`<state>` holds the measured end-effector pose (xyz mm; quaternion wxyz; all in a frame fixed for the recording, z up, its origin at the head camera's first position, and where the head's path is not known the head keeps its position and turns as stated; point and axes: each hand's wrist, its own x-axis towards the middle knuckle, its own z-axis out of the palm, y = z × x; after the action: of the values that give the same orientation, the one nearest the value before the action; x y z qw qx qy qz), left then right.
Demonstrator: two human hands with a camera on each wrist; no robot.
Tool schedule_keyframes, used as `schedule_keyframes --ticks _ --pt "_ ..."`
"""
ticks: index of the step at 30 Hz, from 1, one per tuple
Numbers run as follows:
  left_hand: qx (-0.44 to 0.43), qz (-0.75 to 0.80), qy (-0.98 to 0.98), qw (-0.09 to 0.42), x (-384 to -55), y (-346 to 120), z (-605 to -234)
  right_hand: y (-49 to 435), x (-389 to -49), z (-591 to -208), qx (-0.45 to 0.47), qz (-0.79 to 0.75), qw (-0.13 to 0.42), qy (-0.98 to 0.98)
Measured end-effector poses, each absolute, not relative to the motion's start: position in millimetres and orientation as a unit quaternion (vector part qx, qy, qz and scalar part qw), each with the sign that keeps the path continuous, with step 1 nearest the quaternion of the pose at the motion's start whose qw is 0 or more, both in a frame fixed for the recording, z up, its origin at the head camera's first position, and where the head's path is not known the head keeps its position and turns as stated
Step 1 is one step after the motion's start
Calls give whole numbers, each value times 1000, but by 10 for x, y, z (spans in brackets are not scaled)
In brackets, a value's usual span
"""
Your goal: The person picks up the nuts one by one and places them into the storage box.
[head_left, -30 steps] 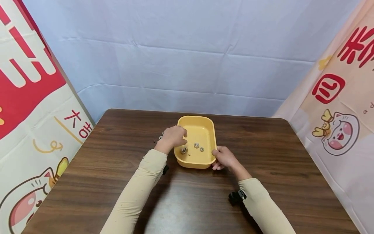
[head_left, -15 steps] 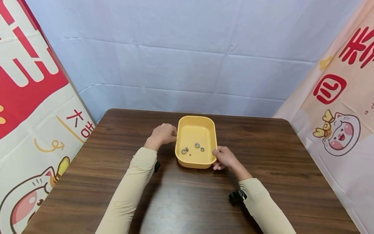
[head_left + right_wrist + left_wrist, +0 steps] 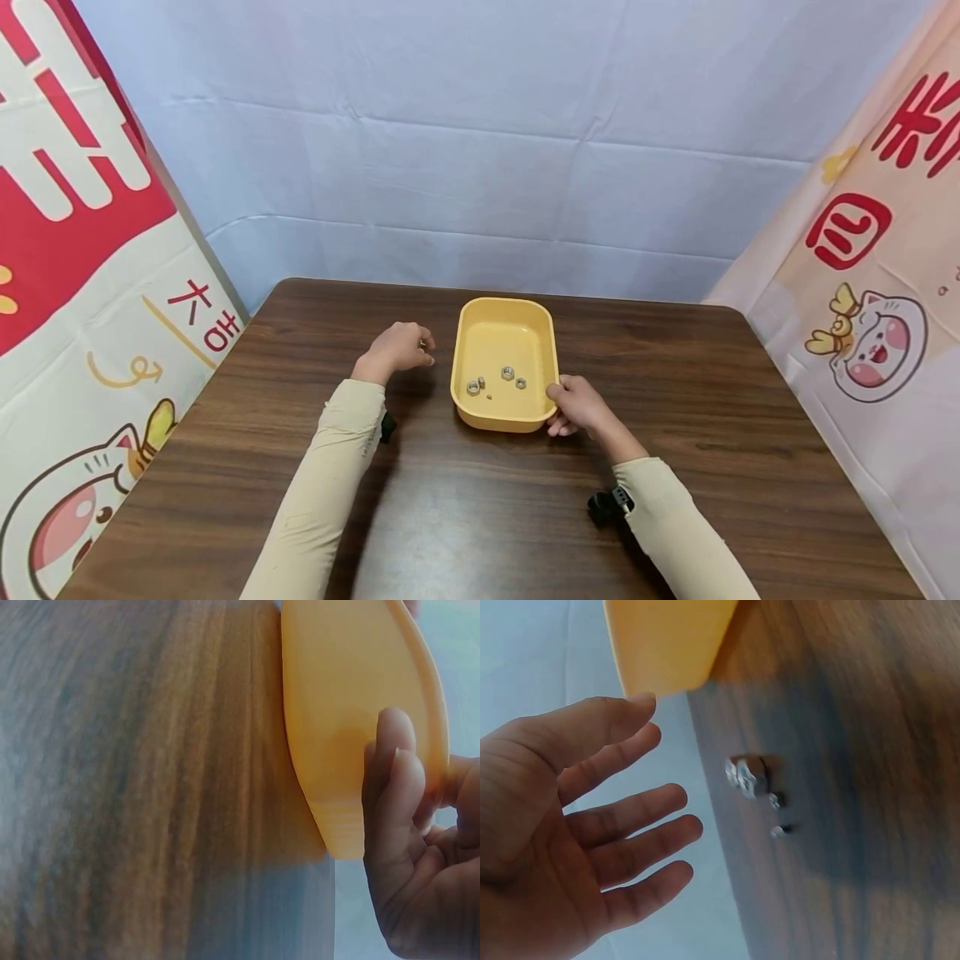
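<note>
I see a plain yellow tray [image 3: 501, 343], silvery nuts [image 3: 507, 373] and a brown table [image 3: 675, 375] streaked with darker grain. My feed shows cream sleeves [image 3: 313, 493], a pale blue backdrop [image 3: 480, 158] and a red-and-white banner [image 3: 52, 250].

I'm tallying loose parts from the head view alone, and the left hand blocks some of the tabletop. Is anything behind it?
Observer: Yes. On the table lie what look like two metal nuts, close together, with two smaller metal pieces beside them.
Operator: Does the left hand hold anything in its palm?
Observer: No. The left hand shows a bare palm, fingers apart.
Operator: And below the rim, on the right?
Observer: Two fingers of the right hand extend along the outer wall of the tray.
</note>
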<state>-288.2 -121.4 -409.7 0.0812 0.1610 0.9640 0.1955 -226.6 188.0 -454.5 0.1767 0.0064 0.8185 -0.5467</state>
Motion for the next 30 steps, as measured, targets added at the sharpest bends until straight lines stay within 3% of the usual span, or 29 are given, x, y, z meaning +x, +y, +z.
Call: schedule_keyframes --ticks 30 --pt "56 299 941 145 -3065 -1702 -4455 1895 -2284 -4581 2 -546 170 820"
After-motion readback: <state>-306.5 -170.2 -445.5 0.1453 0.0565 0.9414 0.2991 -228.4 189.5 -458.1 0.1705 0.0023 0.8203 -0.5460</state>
